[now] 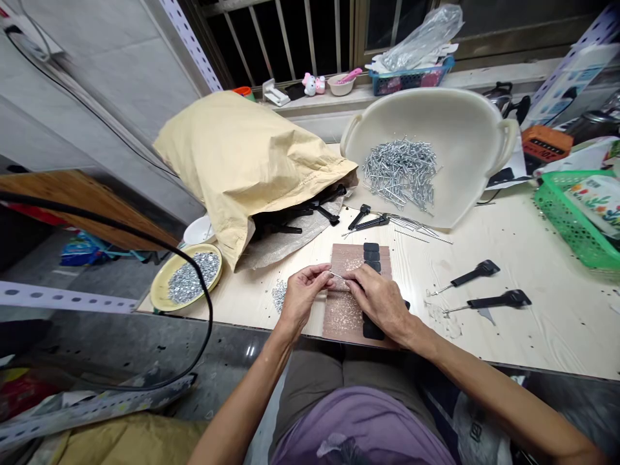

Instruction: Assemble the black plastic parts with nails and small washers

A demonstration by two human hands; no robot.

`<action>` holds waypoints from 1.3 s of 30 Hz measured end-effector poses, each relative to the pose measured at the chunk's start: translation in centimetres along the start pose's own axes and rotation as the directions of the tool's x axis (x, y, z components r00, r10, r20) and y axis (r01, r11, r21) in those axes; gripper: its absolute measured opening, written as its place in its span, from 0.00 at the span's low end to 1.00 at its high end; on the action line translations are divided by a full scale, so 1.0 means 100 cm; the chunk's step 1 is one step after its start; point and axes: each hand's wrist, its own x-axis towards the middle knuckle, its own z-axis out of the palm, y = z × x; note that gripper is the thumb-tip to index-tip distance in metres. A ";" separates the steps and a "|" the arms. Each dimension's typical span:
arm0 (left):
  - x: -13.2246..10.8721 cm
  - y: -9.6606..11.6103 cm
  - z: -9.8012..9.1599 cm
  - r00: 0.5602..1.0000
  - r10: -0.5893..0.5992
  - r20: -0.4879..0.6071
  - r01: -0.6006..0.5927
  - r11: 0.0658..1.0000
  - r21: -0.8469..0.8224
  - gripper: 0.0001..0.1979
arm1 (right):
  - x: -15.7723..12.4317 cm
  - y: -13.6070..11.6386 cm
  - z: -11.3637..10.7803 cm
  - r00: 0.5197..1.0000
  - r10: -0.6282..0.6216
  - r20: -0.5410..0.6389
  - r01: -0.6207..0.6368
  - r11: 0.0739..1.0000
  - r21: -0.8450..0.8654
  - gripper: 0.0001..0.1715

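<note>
So there's a yellow dish (157, 290) of metal bits (183, 283) on the left of the table (426, 349), then left hand (301, 295) and right hand (380, 298), both with a pinched grip on one thin metal rod (338, 276) over the brown board (341, 318). Couple of black-handled pieces (501, 299) lying off right.

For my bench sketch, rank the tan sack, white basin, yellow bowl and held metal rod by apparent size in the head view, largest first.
1. Tan sack and white basin: too alike to rank.
2. Yellow bowl.
3. Metal rod, partly hidden but clearly smallest.
</note>
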 end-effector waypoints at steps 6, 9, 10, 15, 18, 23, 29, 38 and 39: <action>0.002 -0.006 -0.002 1.000 -0.007 0.030 0.006 0.998 0.057 0.14 | -0.003 0.000 0.000 0.999 -0.018 -0.048 0.011 0.989 -0.145 0.14; 0.000 -0.006 -0.001 1.000 -0.006 0.029 0.003 0.996 0.092 0.13 | -0.004 0.000 0.001 0.995 -0.046 -0.085 0.030 0.982 -0.188 0.14; -0.001 -0.005 0.000 1.000 -0.006 0.029 0.003 0.994 0.105 0.13 | -0.004 0.001 0.001 0.994 -0.053 -0.093 0.034 0.980 -0.196 0.14; -0.002 -0.002 0.002 0.999 0.034 0.023 -0.037 0.984 0.173 0.13 | -0.003 0.004 -0.003 0.998 -0.011 -0.062 0.004 0.993 -0.120 0.13; -0.001 -0.003 0.003 0.998 0.043 0.036 -0.050 0.979 0.196 0.13 | -0.003 0.007 -0.005 1.000 0.011 -0.023 -0.013 0.997 -0.070 0.12; 0.000 -0.005 0.002 0.998 0.024 0.065 -0.036 0.981 0.191 0.15 | -0.001 0.008 -0.005 1.000 0.014 0.003 -0.013 0.990 -0.138 0.14; -0.001 -0.004 0.000 0.996 0.011 0.088 -0.030 0.978 0.209 0.16 | -0.001 0.006 -0.003 1.000 0.004 0.019 -0.002 0.990 -0.141 0.13; 0.000 -0.006 0.000 0.996 -0.017 0.092 -0.001 0.982 0.191 0.16 | 0.000 0.009 -0.001 0.999 -0.004 0.031 0.008 0.991 -0.131 0.13; 0.000 -0.006 0.001 0.995 -0.025 0.092 0.008 0.984 0.176 0.16 | 0.000 0.008 -0.002 1.000 -0.010 0.025 0.014 0.987 -0.159 0.13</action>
